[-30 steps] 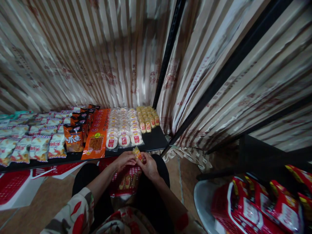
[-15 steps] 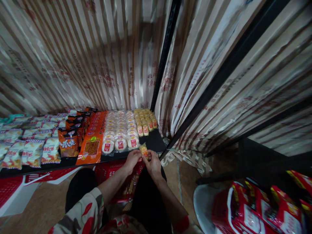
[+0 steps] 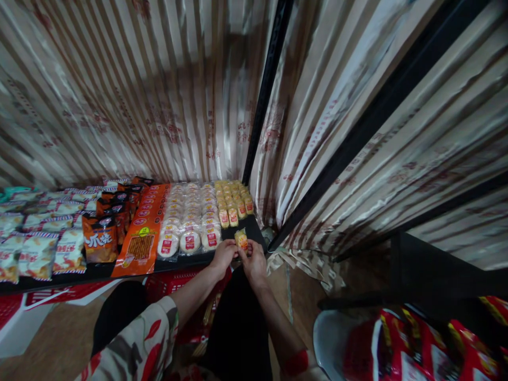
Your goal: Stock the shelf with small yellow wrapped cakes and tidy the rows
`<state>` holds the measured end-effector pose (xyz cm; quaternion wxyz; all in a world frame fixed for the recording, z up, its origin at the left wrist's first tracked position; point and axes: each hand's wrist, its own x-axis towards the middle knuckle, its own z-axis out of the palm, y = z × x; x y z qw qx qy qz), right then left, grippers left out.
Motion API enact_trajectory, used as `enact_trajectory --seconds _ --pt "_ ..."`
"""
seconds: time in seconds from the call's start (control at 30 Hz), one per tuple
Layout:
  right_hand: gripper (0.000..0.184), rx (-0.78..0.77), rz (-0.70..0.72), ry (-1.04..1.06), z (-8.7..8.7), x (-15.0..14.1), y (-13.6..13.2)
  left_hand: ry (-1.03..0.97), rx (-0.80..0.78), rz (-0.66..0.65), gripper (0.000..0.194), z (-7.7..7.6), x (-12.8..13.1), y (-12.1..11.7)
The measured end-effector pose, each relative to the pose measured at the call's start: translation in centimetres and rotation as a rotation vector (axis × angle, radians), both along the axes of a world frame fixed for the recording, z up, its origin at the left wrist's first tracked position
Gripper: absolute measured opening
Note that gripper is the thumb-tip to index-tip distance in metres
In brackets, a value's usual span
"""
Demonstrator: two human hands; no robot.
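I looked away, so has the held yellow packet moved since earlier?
Yes, relative to the black shelf, the yellow packet has moved right and forward.

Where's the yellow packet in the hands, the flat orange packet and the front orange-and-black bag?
Yellow packet (image 3: pixel 241 239), head view: middle of its front.
Flat orange packet (image 3: pixel 143 232), head view: round yellow-green label.
Front orange-and-black bag (image 3: pixel 99 239), head view: white lettering.
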<state>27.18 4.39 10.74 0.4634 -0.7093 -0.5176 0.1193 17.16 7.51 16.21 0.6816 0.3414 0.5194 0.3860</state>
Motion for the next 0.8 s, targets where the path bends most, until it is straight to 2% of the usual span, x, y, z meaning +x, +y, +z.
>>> enact_trajectory --seconds 0.2,0.43,0.8 --pt "0.037 0.023 -0.020 -0.016 -0.6 0.9 1.1 0.061 0.029 -0.033 0.015 -0.7 1.4 1.3" --pt "0.039 0.050 -0.048 0.019 -1.1 1.6 2.1 0.144 0.032 0.004 0.012 -2.0 2.6 2.4" --pt "0.042 0.034 -0.088 0.003 -1.7 2.0 3.4 0.190 0.090 -0.038 0.008 -2.9 3.4 3.7"
